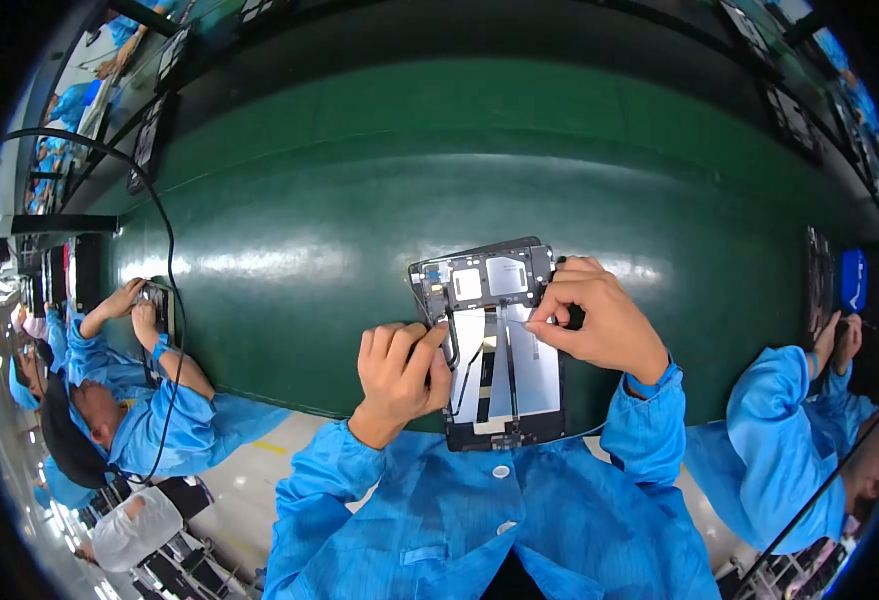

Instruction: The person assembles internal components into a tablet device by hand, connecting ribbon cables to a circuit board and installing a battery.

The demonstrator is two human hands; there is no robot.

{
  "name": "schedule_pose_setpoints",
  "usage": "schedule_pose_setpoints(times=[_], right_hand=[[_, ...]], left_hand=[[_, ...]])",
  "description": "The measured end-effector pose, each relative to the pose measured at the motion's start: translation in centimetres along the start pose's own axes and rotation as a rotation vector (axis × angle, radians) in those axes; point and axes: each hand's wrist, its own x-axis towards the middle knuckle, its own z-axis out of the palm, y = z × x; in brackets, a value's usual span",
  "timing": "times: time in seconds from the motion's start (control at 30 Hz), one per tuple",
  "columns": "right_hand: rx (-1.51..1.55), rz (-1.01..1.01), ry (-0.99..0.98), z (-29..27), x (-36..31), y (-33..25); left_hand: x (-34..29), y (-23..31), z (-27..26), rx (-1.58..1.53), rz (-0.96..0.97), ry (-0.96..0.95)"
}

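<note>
An opened tablet [536,380] lies in front of me at the table's near edge, its silver inner plate and black frame showing. A black board section with two pale rectangles crosses its far end, and a dark flat panel edge shows behind that. My left hand [399,370] is closed at the tablet's left side, thumb and forefinger by a thin black cable [452,350]; what they pinch is partly hidden. My right hand [594,315] is closed over the right side, pinching a thin pointed tool whose tip reaches over the plate's middle. Its exact kind is too small to tell.
The green table [299,220] stretches away to a dark raised shelf [409,35]. Co-workers in blue sit at the left [149,390] and right [779,430]. A black cable [171,240] hangs at the left. A blue object [853,280] stands at the far right.
</note>
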Motion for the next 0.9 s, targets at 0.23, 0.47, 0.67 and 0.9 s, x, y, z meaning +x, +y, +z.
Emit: schedule_pose_setpoints(times=[0.23, 0.47, 0.67, 0.9], right_hand=[[0.048, 0.008, 0.037, -0.1, -0.3, 0.2], [0.066, 0.084, 0.133, -0.2, -0.9, 0.5], [0.092, 0.187, 0.146, -0.6, -1.2, 0.8], [0.158, 0.201, 0.152, -0.5, -1.4, 2.2]], left_hand=[[0.9, -0.1, -0.2, -0.090, 0.054, -0.004], [2.9, 0.1, -0.7, -0.170, 0.200, -0.189], [3.9, 0.9, -1.2, -0.324, 0.241, -0.300], [3.7, 2.5, -0.5, -0.336, 0.173, -0.179]])
